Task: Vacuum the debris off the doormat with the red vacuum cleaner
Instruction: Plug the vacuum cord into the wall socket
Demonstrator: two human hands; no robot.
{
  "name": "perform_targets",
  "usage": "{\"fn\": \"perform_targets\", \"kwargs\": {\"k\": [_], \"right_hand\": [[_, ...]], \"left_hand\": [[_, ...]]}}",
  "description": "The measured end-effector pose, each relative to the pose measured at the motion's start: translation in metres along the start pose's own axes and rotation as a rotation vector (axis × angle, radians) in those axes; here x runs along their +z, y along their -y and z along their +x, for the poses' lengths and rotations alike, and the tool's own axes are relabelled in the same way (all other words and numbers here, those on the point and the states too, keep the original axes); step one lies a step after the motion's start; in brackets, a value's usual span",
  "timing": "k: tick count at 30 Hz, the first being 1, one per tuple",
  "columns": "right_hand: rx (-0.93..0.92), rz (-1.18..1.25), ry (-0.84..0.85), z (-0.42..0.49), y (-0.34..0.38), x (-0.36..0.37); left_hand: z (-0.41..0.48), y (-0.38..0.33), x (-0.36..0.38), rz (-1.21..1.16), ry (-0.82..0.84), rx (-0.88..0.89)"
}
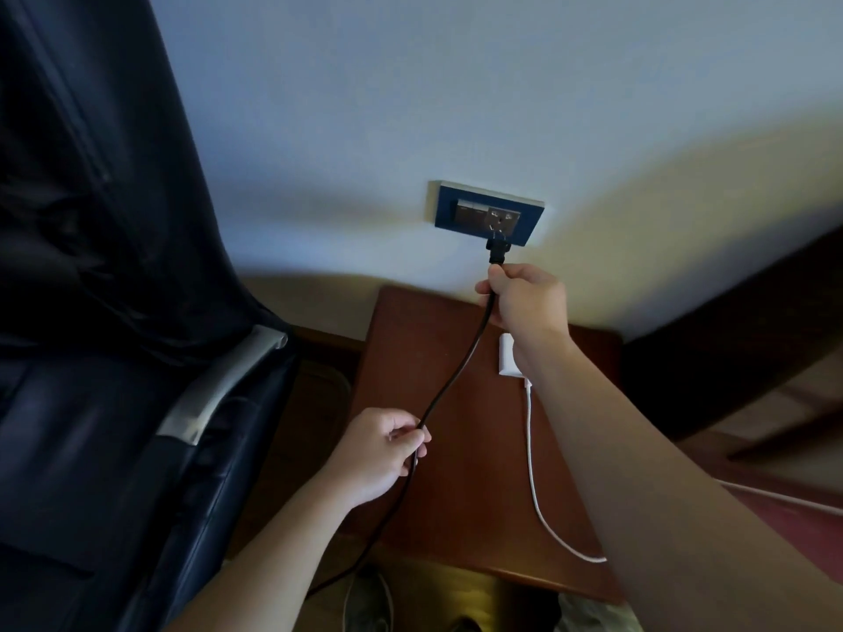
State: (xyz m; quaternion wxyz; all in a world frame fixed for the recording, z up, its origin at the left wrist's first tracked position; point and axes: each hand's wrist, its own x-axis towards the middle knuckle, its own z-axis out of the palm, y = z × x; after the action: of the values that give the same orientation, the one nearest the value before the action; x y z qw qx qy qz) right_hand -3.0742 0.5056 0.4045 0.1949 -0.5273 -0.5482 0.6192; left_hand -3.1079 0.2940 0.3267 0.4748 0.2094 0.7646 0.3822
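black cord (456,371), blue wall plate (488,214), white charger (508,355)

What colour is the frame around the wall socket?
The rectangular wall socket frame is dark blue; head view shows it best.

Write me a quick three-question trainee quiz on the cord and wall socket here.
1. True or false: the black plug covers the holes of the wall socket.
2. The left hand and the right hand both hold the black cord. Which is nearer the plug? A left, B right, C equal.
3. Fill in: the white charger lies on the wooden ____.
Key: 1 false; 2 B; 3 table.
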Motion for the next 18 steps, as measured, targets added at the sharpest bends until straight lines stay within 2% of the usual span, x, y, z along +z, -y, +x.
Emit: {"fn": "perform_targets", "kwargs": {"k": [18], "right_hand": [[-0.042,0.047,-0.048,0.011,-0.001,0.009]], "left_hand": [[0.025,-0.005,-0.018,0.029,0.067,-0.002]]}}
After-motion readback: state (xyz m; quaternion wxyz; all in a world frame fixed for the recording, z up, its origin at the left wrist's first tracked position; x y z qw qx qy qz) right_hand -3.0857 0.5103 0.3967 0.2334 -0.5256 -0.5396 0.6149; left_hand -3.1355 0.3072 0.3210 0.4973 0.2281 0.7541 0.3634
